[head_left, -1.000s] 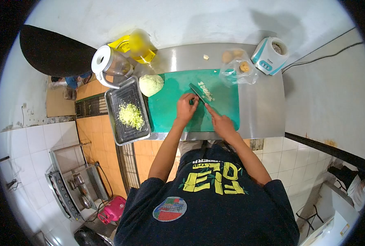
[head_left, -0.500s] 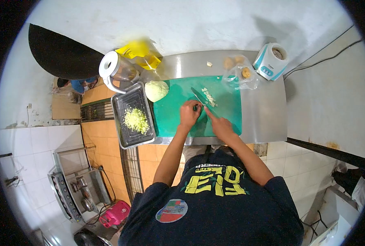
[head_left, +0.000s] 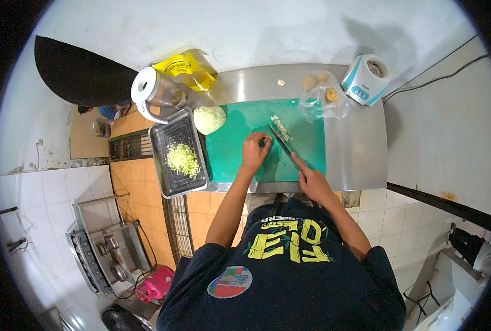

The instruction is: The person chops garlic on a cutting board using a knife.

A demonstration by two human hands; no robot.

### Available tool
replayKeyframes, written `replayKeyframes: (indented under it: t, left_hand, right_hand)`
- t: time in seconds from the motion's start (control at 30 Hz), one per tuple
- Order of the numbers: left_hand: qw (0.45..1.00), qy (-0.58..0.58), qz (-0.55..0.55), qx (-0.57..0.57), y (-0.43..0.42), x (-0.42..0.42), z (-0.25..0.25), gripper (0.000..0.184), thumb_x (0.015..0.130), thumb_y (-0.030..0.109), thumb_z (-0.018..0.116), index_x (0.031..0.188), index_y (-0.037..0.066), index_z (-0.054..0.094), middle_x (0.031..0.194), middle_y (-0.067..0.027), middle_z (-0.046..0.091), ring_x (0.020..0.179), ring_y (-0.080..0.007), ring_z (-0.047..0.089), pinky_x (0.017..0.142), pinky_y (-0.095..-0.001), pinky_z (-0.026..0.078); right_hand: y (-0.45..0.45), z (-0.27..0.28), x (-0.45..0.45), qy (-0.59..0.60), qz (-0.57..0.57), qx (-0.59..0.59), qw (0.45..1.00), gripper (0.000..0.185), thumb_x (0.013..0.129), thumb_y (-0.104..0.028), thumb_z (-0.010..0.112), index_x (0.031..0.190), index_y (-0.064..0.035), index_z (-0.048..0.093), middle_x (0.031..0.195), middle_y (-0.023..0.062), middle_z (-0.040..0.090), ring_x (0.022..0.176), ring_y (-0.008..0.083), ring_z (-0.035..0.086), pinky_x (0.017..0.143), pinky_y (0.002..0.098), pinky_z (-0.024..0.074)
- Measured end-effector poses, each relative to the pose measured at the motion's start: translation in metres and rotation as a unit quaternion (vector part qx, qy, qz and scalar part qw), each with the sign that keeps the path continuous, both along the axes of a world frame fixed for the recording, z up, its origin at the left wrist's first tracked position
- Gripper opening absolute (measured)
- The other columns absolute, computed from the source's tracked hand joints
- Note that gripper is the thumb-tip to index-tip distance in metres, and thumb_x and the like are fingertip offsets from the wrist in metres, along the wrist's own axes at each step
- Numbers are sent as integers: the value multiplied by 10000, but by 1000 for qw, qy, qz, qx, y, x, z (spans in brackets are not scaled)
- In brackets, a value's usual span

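Note:
A green cutting board point(head_left: 234, 160) lies on the steel table, with a row of small pale chopped pieces point(head_left: 281, 128) on it. My right hand point(head_left: 313, 181) is closed around the handle of a knife point(head_left: 281, 142), whose blade points up and left beside the pieces. My left hand point(head_left: 256, 150) is curled over the board, left of the blade, its fingertips pinched on something too small to make out. A pale green cabbage point(head_left: 209, 119) sits at the board's upper left corner. Shredded green bits point(head_left: 183, 160) lie in a metal tray point(head_left: 156, 160) at the left.
Behind the tray stand a lidded jug point(head_left: 162, 91) and a yellow pouch point(head_left: 186, 70). A plastic bag point(head_left: 336, 107) with round brown items and a white-and-blue blender base point(head_left: 365, 80) are at the back right. A person's blue clothing point(head_left: 107, 112) shows at far left.
The knife and my right hand have moved right and slightly down, so the blade now lies apart from my left fingers. The camera view has shifted slightly.

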State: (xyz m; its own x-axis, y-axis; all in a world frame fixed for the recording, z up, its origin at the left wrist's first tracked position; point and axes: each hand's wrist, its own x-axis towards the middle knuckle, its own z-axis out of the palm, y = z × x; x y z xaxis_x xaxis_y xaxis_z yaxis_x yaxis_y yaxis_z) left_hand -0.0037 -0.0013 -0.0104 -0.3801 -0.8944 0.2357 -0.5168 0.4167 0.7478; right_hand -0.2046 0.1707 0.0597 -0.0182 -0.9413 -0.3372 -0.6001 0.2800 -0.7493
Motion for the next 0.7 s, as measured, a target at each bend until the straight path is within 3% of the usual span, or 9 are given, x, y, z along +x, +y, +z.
replayKeyframes:
  t: [0.07,0.27,0.47,0.57,0.7]
  left_hand:
    - [1000,-8,-4,5,-2,1,2,93,870,98,777,932,42,736,910,-145,712,865,-351,671,781,-448,542]
    - [1000,-19,-3,-4,0,0,8,89,887,118,764,923,40,741,937,-147,721,875,-355,677,794,-452,543]
    - [1000,-2,0,9,0,-1,9,72,877,99,758,926,47,748,970,-137,739,923,-359,689,814,-450,551]
    - [1000,-1,-5,-15,-2,1,1,79,862,94,764,928,51,751,979,-132,744,927,-357,693,822,-447,554]
    - [1000,6,0,0,-2,0,1,87,854,90,769,932,55,752,974,-133,748,924,-354,696,823,-448,560]
  right_hand:
    - [-2,-7,3,10,11,-22,1000,721,1030,-123,548,1674,-331,299,761,289,667,705,504,659,738,609,535]
    - [-3,-5,7,37,31,2,999,741,1023,-82,542,1677,-332,301,699,247,635,663,474,644,708,569,532]
    - [-13,-42,22,146,57,0,988,801,1001,-81,552,1679,-392,260,742,273,681,678,478,691,670,613,556]
    - [-29,-37,31,178,41,-63,981,811,995,-77,542,1674,-417,256,752,271,688,702,474,712,651,617,564]
    - [-47,-43,33,149,48,-34,987,758,1039,-136,547,1685,-387,239,691,270,654,687,495,685,657,618,545]
